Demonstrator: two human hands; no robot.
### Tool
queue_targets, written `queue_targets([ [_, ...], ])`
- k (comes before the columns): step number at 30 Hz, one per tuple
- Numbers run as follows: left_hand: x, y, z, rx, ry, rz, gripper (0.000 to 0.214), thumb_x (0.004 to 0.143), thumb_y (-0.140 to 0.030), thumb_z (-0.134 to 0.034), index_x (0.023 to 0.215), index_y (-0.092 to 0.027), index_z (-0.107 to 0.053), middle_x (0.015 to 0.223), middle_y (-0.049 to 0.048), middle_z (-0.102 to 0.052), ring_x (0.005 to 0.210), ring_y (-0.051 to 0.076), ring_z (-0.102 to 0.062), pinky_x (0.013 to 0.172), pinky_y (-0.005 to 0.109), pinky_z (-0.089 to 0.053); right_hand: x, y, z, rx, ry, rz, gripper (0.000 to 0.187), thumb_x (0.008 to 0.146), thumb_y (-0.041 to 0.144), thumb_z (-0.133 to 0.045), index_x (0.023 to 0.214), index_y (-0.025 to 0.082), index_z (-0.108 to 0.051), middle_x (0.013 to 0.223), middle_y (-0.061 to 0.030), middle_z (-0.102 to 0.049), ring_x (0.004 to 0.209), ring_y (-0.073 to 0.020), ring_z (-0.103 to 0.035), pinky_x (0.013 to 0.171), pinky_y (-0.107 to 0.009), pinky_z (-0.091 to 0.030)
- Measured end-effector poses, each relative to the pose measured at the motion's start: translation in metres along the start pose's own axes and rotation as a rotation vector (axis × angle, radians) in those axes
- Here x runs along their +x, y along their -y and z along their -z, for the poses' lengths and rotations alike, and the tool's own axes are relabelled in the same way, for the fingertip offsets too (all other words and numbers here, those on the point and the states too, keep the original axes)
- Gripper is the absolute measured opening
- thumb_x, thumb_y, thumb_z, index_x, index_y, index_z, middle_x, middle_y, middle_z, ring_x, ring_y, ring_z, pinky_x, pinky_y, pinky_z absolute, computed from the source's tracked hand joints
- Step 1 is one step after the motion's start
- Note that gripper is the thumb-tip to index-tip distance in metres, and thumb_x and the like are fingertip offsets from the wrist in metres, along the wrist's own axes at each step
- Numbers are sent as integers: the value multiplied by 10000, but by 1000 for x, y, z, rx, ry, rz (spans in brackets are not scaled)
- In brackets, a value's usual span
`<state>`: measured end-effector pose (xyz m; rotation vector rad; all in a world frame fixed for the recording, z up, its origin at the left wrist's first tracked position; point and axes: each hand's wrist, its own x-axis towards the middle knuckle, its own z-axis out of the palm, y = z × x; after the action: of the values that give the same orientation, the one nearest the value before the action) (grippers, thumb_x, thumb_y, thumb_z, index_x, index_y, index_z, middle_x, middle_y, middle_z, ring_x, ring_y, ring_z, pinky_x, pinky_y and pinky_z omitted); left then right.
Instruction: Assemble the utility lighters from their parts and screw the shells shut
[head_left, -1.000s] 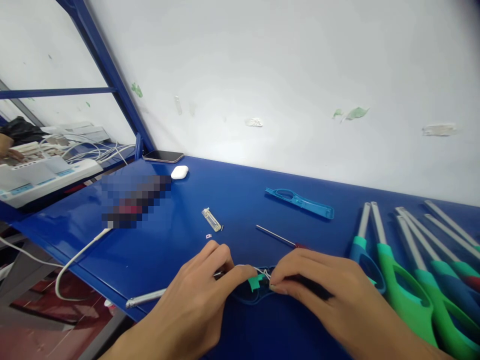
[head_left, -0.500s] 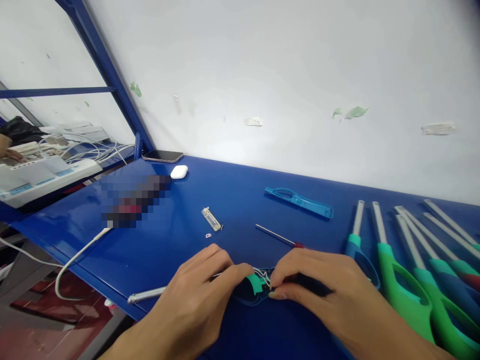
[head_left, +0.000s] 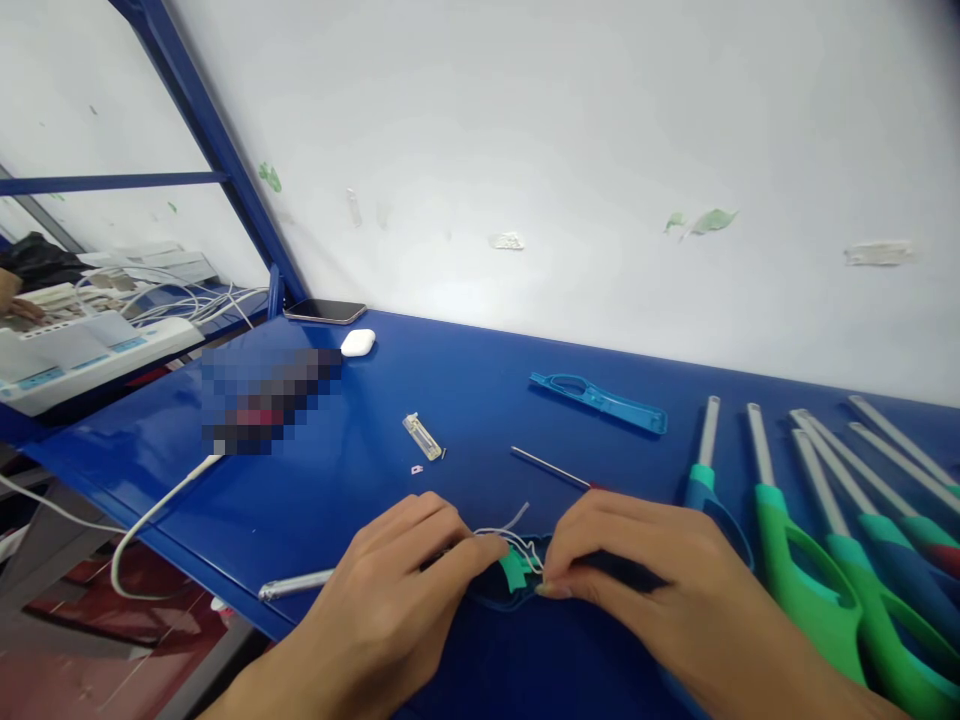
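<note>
Between my hands lies an opened lighter with a dark blue shell (head_left: pixel 504 604), a green trigger (head_left: pixel 514 570) and thin white wires (head_left: pixel 531 552). My left hand (head_left: pixel 405 575) is closed around its neck end, the thumb by the trigger. The metal tube (head_left: pixel 296 584) sticks out to the left past this hand. My right hand (head_left: pixel 637 560) pinches at the wires inside the shell with thumb and forefinger; its fingers hide the lighter's rear part. One loose wire end points up above the shell. Behind the right hand lies a screwdriver (head_left: pixel 551 467), its red handle mostly covered.
A blue shell half (head_left: pixel 600 402) lies farther back. Left of it are a clear plastic piece (head_left: pixel 422 437) and a tiny pink part (head_left: pixel 417 469). Several lighters (head_left: pixel 817 585) line the right side. A phone (head_left: pixel 326 312), white case (head_left: pixel 358 343) and cable (head_left: pixel 150 520) are at left.
A loose white wire end now rises above the shell. Both hands stay nearly in place, with the right fingers shifted slightly. The nearest blue lighter on the right has moved a little left.
</note>
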<state>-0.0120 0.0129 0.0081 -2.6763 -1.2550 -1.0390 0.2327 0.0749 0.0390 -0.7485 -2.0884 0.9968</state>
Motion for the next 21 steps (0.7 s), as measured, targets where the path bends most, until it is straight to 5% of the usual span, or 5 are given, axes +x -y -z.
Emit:
queue_targets([
  [11,-1,0,0,-6,20,25,509,958,144,-475,1272,-181,-708,936,50,-656,789,190,-525,664,323,-477,-4,-1,1,-55,21,26,340,858,-53,-779,828,285,-780,839,130,-807,763,-33,-758,785,-54,-530],
  [21,-2,3,0,8,-21,-1,372,1009,91,-521,1217,-145,-719,949,59,-699,800,175,-587,693,295,-530,-1,-2,1,-92,19,-68,281,911,49,-778,809,311,-759,835,149,-793,724,-34,-737,742,-58,-528],
])
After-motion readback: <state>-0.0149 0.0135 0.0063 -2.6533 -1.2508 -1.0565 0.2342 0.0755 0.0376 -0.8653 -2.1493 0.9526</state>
